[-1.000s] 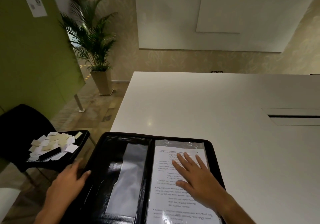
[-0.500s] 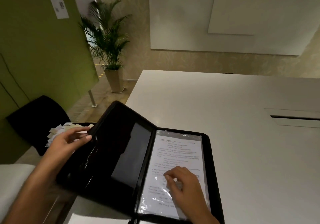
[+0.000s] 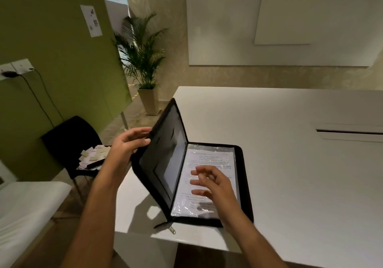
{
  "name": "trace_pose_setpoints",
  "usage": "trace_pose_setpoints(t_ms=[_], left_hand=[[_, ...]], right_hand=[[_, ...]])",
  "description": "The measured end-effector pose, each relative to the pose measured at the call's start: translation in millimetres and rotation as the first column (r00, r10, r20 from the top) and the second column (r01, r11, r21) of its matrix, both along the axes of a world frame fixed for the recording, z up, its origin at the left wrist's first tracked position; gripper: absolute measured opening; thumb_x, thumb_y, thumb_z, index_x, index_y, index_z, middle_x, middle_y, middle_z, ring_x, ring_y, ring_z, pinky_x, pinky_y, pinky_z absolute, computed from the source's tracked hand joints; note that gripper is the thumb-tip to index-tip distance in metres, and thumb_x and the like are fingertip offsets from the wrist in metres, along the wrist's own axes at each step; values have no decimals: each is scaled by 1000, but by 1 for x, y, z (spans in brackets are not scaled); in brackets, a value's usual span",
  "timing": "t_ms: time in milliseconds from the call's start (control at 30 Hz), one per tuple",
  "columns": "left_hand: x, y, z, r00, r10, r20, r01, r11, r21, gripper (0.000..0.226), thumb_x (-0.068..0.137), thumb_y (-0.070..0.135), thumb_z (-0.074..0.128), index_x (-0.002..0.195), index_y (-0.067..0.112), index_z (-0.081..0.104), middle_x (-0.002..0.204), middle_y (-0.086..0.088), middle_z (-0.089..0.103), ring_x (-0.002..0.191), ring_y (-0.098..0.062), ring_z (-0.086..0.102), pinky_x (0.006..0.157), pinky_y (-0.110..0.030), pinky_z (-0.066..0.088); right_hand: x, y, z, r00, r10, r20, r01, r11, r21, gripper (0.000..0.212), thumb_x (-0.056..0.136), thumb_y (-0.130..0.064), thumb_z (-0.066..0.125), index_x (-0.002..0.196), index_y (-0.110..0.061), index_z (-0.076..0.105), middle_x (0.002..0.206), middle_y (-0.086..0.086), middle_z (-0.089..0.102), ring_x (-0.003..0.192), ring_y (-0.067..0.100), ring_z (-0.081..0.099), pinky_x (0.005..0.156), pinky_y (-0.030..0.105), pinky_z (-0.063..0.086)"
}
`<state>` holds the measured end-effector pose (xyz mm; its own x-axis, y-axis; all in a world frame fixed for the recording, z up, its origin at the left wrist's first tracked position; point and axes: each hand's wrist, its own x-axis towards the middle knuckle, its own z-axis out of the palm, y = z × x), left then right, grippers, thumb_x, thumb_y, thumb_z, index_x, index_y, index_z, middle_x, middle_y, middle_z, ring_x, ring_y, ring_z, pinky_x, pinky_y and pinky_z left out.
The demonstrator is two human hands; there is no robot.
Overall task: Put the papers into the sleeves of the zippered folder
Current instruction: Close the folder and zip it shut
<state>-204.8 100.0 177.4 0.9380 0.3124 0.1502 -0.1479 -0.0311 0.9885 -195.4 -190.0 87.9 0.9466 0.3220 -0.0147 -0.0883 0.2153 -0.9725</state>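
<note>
A black zippered folder [image 3: 245,186] lies half open near the white table's front left corner. Its right half is flat and holds a written paper [image 3: 209,159] inside a clear sleeve. Its left cover [image 3: 163,149] stands nearly upright, with a clear pocket on the inside. My left hand [image 3: 128,145] grips the outer edge of that raised cover. My right hand [image 3: 215,184] hovers just over the sleeved paper with fingers spread, holding nothing. The zipper pull [image 3: 172,230] hangs at the folder's front corner.
The white table [image 3: 290,164] stretches back and right, with a cable slot [image 3: 350,131] at the far right. A black chair [image 3: 68,139] at left carries several small paper slips [image 3: 93,155]. A potted palm [image 3: 145,64] stands by the green partition [image 3: 51,49].
My left hand has swung the left cover up from flat to nearly upright. My right hand lifted off the sleeved paper and slid toward me. The view shifted left.
</note>
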Motion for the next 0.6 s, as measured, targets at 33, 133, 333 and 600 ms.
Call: trace_pose_setpoints(t_ms=[33, 133, 333, 600], left_hand=[[-1, -10, 1, 1000, -3, -6, 3, 1000, -1, 35, 88, 4, 76, 117, 22, 84, 120, -3, 83, 103, -20, 79, 83, -33, 63], [-1, -40, 7, 1000, -19, -16, 19, 1000, 16, 38, 80, 20, 83, 117, 23, 83, 119, -3, 83, 103, -21, 78, 79, -37, 61], [-1, -76, 1, 990, -139, -34, 142, 985, 97, 27, 92, 36, 85, 117, 26, 83, 116, -1, 84, 104, -15, 81, 72, -30, 65], [-31, -43, -80, 954, -55, -296, 169, 910, 378, 6, 96, 29, 84, 94, 23, 84, 94, 2, 83, 91, -20, 78, 68, -30, 63]], right_hand=[[-1, -2, 5, 1000, 15, -16, -14, 1000, 26, 18, 111, -15, 65, 127, -13, 74, 124, 4, 81, 112, 27, 80, 89, 43, 69], [-3, -9, 19, 999, 24, -28, -22, 998, 57, 24, 111, -28, 64, 132, -22, 74, 130, -1, 79, 116, 25, 80, 91, 44, 69], [-9, -21, 36, 999, 30, -26, -28, 999, 41, 42, 102, -61, 57, 137, -43, 70, 133, -14, 78, 117, 21, 79, 90, 46, 69], [-24, -41, 15, 964, -266, 8, 266, 964, -33, 33, 112, -50, 53, 129, -33, 75, 116, -3, 84, 105, 21, 82, 84, 42, 69]])
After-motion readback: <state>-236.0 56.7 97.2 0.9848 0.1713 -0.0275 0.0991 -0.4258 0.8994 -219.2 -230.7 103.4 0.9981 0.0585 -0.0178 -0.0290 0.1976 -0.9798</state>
